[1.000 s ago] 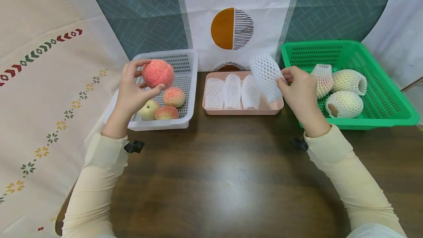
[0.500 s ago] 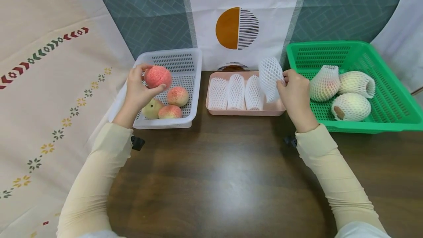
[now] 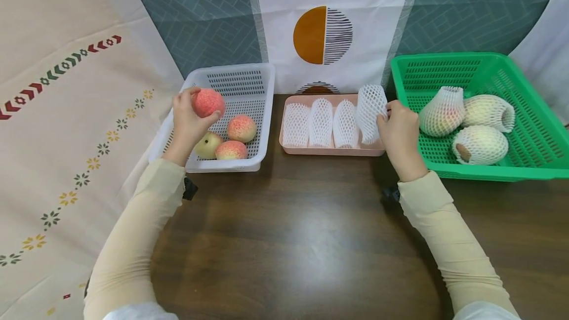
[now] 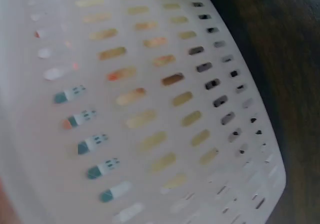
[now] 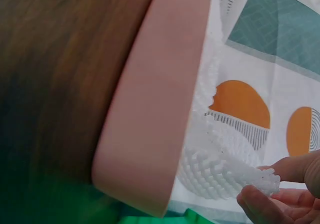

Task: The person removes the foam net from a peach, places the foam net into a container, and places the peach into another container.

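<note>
My left hand (image 3: 185,120) grips a pinkish-red peach (image 3: 208,102) above the white basket (image 3: 258,166) in the head view. In the basket lie two more blushed peaches (image 3: 242,128) and a pale yellow-green fruit (image 3: 208,145). With thumb and fingers, my right hand (image 3: 401,132) pinches the edge of a white foam net sleeve (image 3: 371,112) at the right end of the pink tray (image 3: 311,151). Beside it in the tray lie several similar sleeves (image 3: 321,122). The right wrist view shows the pinched foam net (image 5: 215,171) behind the tray's wall (image 5: 155,93); the left wrist view shows mostly basket wall.
At the right stands a green basket (image 3: 551,152) holding three fruits (image 3: 480,145) in foam nets. All the containers stand along the back of the dark wooden table (image 3: 284,231). A patterned cloth (image 3: 186,19) hangs behind them, and a cream cloth (image 3: 66,127) covers the left side.
My right hand has lowered the foam net from above the tray down to its right end. The left hand keeps hold of the peach, which has sunk slightly relative to the basket.
</note>
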### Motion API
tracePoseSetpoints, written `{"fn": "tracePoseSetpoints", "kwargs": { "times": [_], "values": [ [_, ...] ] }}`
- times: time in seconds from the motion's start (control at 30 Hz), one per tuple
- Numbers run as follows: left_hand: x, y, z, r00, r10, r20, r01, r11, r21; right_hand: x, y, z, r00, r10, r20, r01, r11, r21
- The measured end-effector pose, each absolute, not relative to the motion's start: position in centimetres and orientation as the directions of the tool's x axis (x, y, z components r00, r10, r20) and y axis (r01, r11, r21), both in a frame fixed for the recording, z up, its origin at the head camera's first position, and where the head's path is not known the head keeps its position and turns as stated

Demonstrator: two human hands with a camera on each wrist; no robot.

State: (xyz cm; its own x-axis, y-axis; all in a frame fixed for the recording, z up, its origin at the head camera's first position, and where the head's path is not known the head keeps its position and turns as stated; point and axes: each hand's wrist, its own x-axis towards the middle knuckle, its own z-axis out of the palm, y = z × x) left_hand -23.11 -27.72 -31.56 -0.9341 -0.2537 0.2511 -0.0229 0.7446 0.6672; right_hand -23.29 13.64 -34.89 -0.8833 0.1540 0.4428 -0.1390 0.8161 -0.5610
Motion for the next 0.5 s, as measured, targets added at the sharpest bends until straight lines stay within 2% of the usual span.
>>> {"fn": "tracePoseSetpoints", "kwargs": {
  "times": [0.2, 0.5],
  "values": [
    [-23.9, -28.4, -32.7, -0.942, -0.237, 0.238, -0.033, 0.771, 0.636, -23.5, 13.6, -35.5, -0.899, 0.143, 0.414, -0.109, 0.843, -0.527],
    [-24.3, -28.7, -34.2, -0.976, -0.167, 0.141, -0.056, 0.815, 0.577, -23.7, 13.4, -36.2, -0.934, 0.069, 0.35, -0.11, 0.878, -0.466]
  ]
}}
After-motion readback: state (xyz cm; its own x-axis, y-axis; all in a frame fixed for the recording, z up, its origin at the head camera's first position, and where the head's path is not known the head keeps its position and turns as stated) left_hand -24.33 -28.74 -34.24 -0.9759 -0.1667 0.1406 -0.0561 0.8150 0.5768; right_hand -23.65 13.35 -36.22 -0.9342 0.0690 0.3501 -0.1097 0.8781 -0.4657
